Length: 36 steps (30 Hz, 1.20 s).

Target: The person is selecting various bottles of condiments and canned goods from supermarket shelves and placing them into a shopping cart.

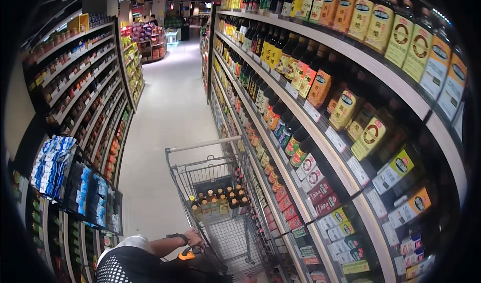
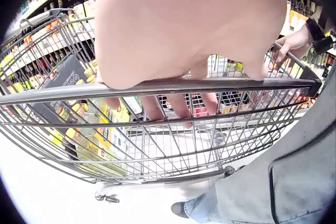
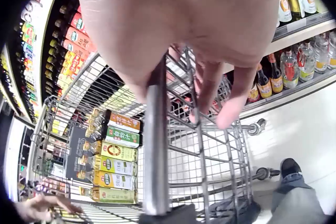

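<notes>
A metal wire shopping cart stands in the aisle, close along the right shelf. My left hand lies over its top rail, fingers curled down past the bar on the basket side. A dark band circles that wrist in the head view. My right hand is around another stretch of the rail, thumb on one side, fingers hanging over the other; only a sliver of it shows at the bottom of the head view. Several labelled bottles of sauce or vinegar stand grouped in the basket beside a dark panel.
Tall shelves of bottles line the right side. Shelves of jars run along the left, with a hanging rack of blue-and-white packets jutting out. A pale floor leads ahead to a rounded display of bags.
</notes>
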### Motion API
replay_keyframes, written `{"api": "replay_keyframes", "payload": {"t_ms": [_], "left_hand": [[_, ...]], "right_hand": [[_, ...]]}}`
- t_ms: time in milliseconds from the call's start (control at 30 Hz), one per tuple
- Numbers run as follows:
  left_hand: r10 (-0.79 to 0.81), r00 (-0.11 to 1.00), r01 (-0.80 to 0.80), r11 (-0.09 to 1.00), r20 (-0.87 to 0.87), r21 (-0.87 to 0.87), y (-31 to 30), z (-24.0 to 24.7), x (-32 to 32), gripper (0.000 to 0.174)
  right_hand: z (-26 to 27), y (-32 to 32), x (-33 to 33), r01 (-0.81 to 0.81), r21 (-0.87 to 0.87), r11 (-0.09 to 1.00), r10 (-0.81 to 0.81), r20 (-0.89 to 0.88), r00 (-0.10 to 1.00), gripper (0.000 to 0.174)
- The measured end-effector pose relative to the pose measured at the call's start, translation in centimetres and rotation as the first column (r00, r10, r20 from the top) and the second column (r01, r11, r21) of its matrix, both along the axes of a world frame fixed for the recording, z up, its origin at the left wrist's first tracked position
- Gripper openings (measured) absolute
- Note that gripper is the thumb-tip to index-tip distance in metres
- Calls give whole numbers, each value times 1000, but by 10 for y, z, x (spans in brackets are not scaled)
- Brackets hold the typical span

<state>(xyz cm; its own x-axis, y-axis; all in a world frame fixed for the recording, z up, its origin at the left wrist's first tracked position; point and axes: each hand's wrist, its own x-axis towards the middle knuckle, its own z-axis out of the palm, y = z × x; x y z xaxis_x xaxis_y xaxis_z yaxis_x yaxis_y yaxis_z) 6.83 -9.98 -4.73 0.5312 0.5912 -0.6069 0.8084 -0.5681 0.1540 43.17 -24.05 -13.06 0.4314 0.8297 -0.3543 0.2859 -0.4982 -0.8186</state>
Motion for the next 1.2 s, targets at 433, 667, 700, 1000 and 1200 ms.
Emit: {"api": "replay_keyframes", "payload": {"t_ms": [433, 667, 700, 1000, 1200], "left_hand": [[126, 941, -85, 987, 315, -140, -9, -41, -28, 28], [61, 921, -40, 997, 386, -62, 38, -5, 81, 31], [64, 917, -43, 997, 395, -61, 31, -8, 79, 32], [-63, 905, 65, 998, 420, 11, 10, -33, 26, 36], [-153, 873, 94, 985, 463, 147, 5, -19, -2, 47]], "right_hand": [[89, 134, 3, -300, -20, 954, 300, 67, 951, 52], [116, 222, -53, -425, -89, 901, 431, 64, 900, 49], [117, 233, -64, -449, -109, 887, 457, 57, 888, 49], [111, 301, -135, -536, -211, 817, 541, -41, 840, 46], [115, 340, -157, -561, -225, 797, 549, -120, 827, 45]]}}
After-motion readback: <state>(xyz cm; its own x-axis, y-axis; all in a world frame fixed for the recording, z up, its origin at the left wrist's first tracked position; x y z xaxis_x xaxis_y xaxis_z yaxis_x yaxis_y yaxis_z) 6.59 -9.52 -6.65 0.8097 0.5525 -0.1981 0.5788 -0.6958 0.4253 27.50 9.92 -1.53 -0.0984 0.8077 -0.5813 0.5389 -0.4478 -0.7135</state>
